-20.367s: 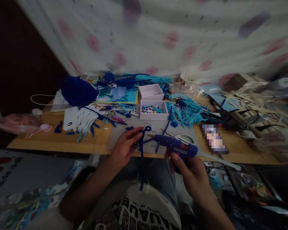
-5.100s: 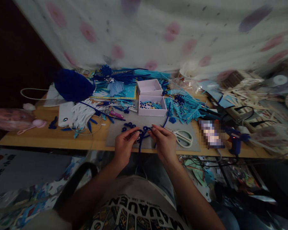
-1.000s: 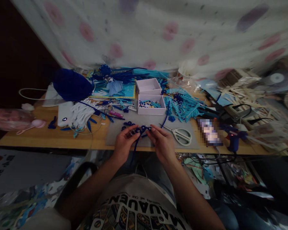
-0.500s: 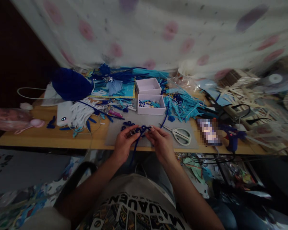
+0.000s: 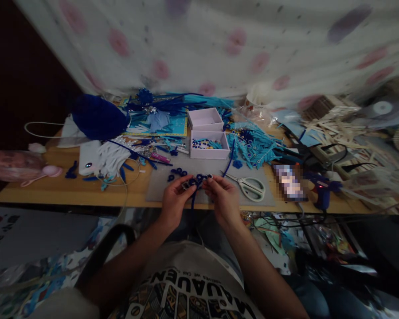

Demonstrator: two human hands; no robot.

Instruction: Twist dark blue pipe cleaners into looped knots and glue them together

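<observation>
Table: a wooden top (image 5: 69,193) is covered along its far side with blue, turquoise and white craft pieces; a grey mat (image 5: 204,165) is laid at the near middle.
Room: the scene is dimly lit; a pale curtain (image 5: 199,44) with pink spots is hung behind the table.
Mat surroundings: an open white box (image 5: 210,153) is placed at the far edge; scissors (image 5: 252,189) are laid at right, blades directed left and far; a glue gun (image 5: 323,192), red light lit, is seen farther right.
Left hand (image 5: 173,201): thumb and fingers are closed narrowly on the left end of a dark-blue piece (image 5: 200,179).
Right hand (image 5: 224,197): the right end is pinched between thumb and fingertips.
Piece position: held over the near part of the mat, between both hands.
Piece axis: extended left to right; a blue strip (image 5: 193,202) is hung from it toward the near edge.
</observation>
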